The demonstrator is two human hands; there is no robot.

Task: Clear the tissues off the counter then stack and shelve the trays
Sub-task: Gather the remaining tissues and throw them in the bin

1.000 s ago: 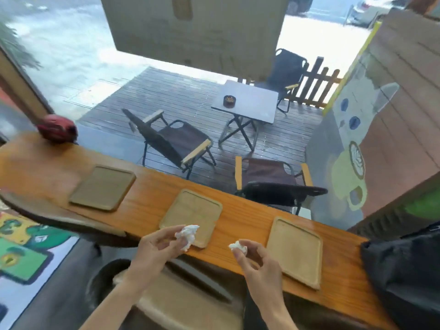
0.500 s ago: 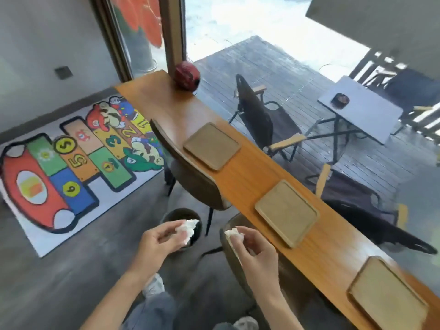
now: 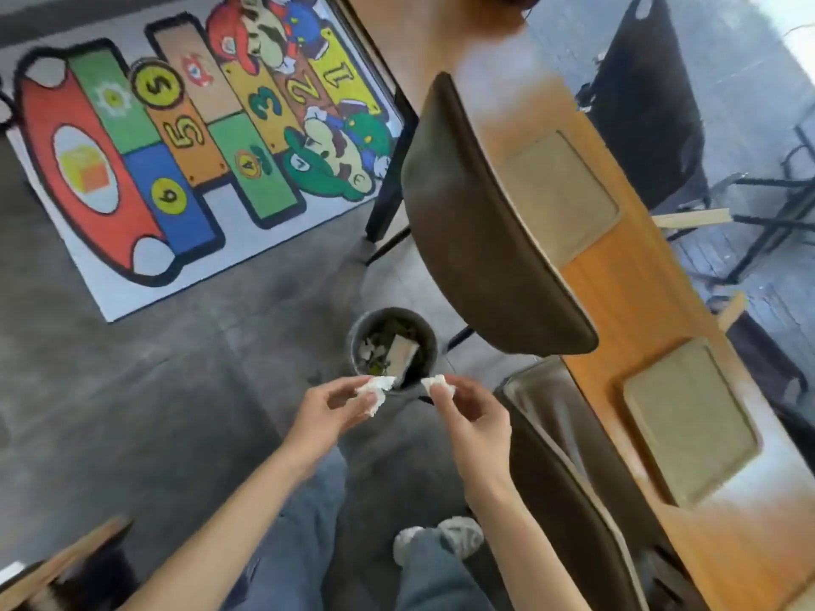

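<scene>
Both forearms extend upward from the lower frame. Left hand (image 3: 326, 410) and right hand (image 3: 474, 418) pinched closed at centre, fingertips near each other.

Legible markings occur on one item only, the floor mat (image 3: 194, 138). It carries hopscotch-style numerals: 1 on a yellow panel, 2 on brown, 3 on orange, 4 in a small disc on green, a large 5 on orange with a further 5 in a yellow disc, and 6 in a yellow disc on blue.
</scene>
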